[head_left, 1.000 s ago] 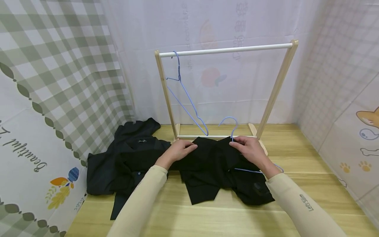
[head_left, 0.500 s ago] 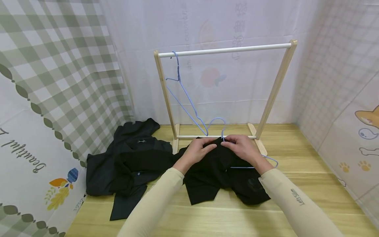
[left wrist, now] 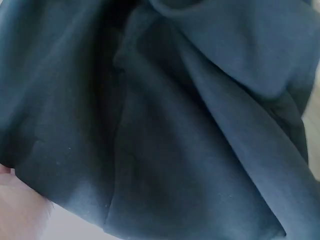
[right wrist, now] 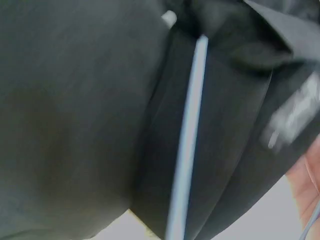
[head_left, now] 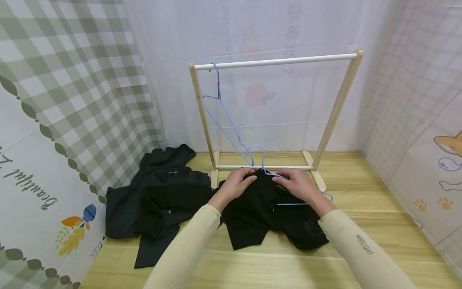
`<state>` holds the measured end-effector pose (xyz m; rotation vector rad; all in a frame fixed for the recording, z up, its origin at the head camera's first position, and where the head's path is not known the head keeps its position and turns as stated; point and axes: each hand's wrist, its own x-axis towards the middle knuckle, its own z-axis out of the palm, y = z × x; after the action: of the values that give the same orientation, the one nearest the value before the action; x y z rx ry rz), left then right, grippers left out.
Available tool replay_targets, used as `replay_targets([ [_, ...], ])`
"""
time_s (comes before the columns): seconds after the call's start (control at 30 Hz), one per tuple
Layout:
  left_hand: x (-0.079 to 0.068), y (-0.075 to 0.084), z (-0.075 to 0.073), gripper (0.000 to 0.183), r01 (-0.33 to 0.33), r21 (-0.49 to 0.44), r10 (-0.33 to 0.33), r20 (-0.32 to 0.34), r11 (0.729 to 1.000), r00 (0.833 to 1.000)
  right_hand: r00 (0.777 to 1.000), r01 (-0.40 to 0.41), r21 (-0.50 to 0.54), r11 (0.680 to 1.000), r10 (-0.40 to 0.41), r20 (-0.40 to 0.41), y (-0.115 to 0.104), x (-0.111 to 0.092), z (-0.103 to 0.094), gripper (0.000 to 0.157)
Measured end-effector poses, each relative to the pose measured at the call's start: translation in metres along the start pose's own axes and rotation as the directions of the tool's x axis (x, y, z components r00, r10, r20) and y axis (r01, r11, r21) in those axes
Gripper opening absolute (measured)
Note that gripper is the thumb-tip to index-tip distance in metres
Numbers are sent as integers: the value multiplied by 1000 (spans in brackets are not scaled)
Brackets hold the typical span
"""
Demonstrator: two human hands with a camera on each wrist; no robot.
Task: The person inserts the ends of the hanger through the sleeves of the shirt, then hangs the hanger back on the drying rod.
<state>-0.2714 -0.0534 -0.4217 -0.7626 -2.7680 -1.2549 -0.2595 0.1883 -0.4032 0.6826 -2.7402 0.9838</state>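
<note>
A black shirt (head_left: pixel 249 208) lies bunched near the rack, partly over a blue wire hanger (head_left: pixel 263 160). The hanger's hook rises above the neckline, and its right end sticks out past the right wrist. My left hand (head_left: pixel 236 185) pinches the shirt's upper edge left of the hook. On the other side, my right hand (head_left: pixel 296 184) pinches the neckline, with the hanger's shoulder wire running to its fingers. In the right wrist view the hanger's bottom bar (right wrist: pixel 187 145) crosses the dark cloth, and a pale label (right wrist: pixel 295 115) shows near the hand. Cloth hides the hanger's left arm.
A wooden rack (head_left: pixel 341 106) with a white rail (head_left: pixel 281 62) stands behind the hands. Another blue hanger (head_left: pixel 231 124) hangs at its left end. Dark clothes (head_left: pixel 162 200) are piled at the left on the wooden table (head_left: pixel 260 269). Printed cloth walls surround it.
The hanger has slid left, so its hook now overlaps the hanging hanger's lower end. My left hand has moved right along the shirt; my right hand has shifted slightly left.
</note>
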Motion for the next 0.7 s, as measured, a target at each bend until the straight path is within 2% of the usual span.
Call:
replay_targets([
  [0.13, -2, -9, -5, 31, 29, -12, -30, -19, 999, 999, 1000, 3, -68, 998, -4, -6, 12, -7, -6, 13],
  [0.23, -3, -16, -10, 27, 37, -25, -39, -48, 999, 998, 999, -40, -118, 992, 38, -14, 20, -14, -11, 14],
  [0.37, -5, -26, -14, 25, 75, -56, -80, -84, 996, 993, 993, -111, -146, 983, 103, -63, 31, -21, -17, 18],
  [0.53, -5, -32, -17, 25, 108, -106, -121, -124, 988, 985, 966, -218, -71, 973, 205, -156, 42, -30, -23, 30],
  [0.63, -5, -34, -19, 22, 103, -147, -125, -146, 984, 981, 945, -276, 23, 961, 276, -176, 47, -36, -27, 40],
  [0.7, -5, -35, -20, 20, 98, -174, -127, -159, 980, 979, 934, -302, 106, 947, 316, -165, 49, -40, -29, 42],
])
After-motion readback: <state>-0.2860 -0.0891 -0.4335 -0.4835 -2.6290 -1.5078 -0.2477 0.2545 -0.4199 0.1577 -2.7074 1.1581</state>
